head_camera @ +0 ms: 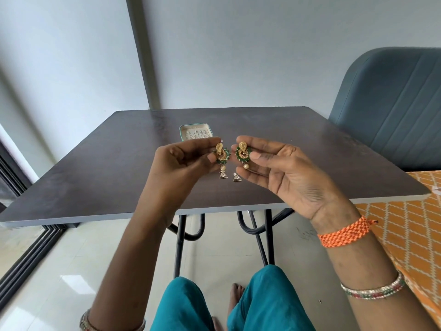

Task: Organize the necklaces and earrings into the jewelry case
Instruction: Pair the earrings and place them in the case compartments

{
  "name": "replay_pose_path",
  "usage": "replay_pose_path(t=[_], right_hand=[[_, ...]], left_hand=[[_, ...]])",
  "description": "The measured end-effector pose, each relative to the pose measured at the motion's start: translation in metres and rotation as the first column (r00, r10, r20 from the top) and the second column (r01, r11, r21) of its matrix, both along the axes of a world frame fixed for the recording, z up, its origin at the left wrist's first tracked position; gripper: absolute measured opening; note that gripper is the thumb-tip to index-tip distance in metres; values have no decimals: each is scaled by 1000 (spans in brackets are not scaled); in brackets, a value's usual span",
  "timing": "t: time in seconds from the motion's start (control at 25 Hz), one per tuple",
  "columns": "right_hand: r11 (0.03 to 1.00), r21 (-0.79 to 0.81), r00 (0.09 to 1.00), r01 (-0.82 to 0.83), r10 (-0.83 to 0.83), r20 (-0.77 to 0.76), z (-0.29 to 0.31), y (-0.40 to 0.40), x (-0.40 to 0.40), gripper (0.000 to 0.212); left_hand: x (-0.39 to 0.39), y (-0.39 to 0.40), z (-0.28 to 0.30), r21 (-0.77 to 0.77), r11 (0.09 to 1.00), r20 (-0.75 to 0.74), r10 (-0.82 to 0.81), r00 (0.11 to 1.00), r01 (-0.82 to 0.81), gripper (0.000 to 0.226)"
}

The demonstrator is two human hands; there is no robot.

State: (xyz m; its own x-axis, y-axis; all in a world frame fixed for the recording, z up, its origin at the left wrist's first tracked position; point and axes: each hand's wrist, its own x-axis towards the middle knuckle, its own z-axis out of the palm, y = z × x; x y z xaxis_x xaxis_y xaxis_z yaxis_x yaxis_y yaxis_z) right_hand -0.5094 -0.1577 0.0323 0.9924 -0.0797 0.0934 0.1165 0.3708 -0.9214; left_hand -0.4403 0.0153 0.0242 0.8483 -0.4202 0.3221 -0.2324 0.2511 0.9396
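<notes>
Above the near half of the table (95, 177), the left hand (181, 163) pinches a green-and-gold earring (221, 156) by its top between thumb and forefinger, so that the piece hangs free with a pearl drop at the bottom. Just beside it, the right hand (281, 173) holds the matching earring (243, 153) the same way at its gold top, palm turned up and the other fingers loosely spread. The two earrings hang side by side, near each other but apart, each a gold stud over a green crescent with a pale bead below. On the table under them lie two small triangular earrings (228, 176), a pair, close together and not yet put away. Farther back, near the middle of the table, the case (196, 132) lies open; its pale lining already carries a row of silvery pieces, too small to tell whether they are earrings or necklaces. By this showing the work is partly done: some jewelry is stowed, while the green pair in hand and the triangular pair on the table remain. No loose necklace is visible. A blue chair (391, 106) stands to the right of the table.
</notes>
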Motion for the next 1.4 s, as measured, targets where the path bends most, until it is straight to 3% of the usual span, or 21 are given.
replay_pose_path(t=[0.16,0.44,0.56,0.64,0.88,1.24,1.4], right_hand=[[999,35,996,6,-3,-89,-10,-6,25,27],[993,-113,995,17,-28,-98,-15,-4,99,21],[963,-260,995,65,-83,-56,-10,-7,144,16],[924,-368,993,107,-120,-11,-9,-11,180,14],[850,-492,982,188,-177,70,-36,-20,254,18],[926,-333,981,177,-137,140,-80,-33,263,21],[873,-437,974,217,-165,154,-83,-28,258,26]], left_hand=[[25,7,-20,1,1000,-152,29,988,-29,25],[79,13,-36,61,990,-196,135,971,-125,16],[113,4,-27,40,989,-198,149,969,-144,13],[143,-6,-22,60,984,-176,177,968,-169,12],[209,-38,-33,235,947,-113,250,962,-218,15],[221,-34,-47,440,880,77,162,984,-180,18],[218,-30,-47,499,846,55,183,981,-186,15]])
